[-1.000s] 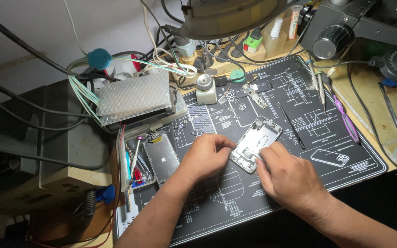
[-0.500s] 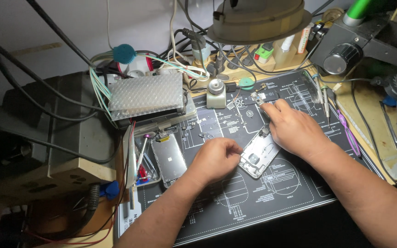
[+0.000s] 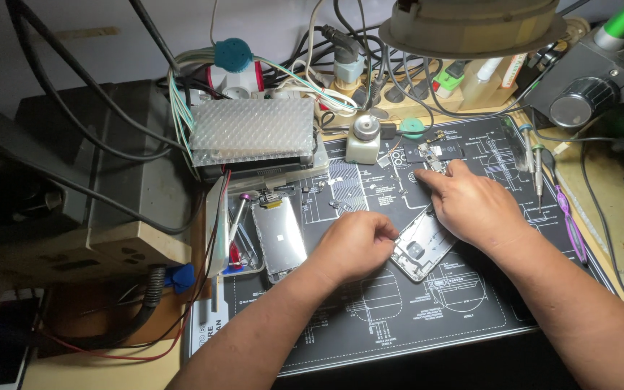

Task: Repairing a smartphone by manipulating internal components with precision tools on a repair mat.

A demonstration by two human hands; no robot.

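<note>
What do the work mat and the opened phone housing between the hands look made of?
Work mat: probably silicone or rubber, matte black with white printed diagrams, lying flat without glare. Opened phone housing: likely metal, silvery and reflective along its frame. Left hand touches its edge; right hand reaches past it.

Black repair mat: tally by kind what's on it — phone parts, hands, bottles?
Phone parts: 3 — open silver phone housing, detached silver phone screen panel, small circuit board
Hands: 2 — left hand at the housing, right hand reaching to the board
Bottles: 1 — small white dispenser bottle
Total: 6, all on the black repair mat
</note>
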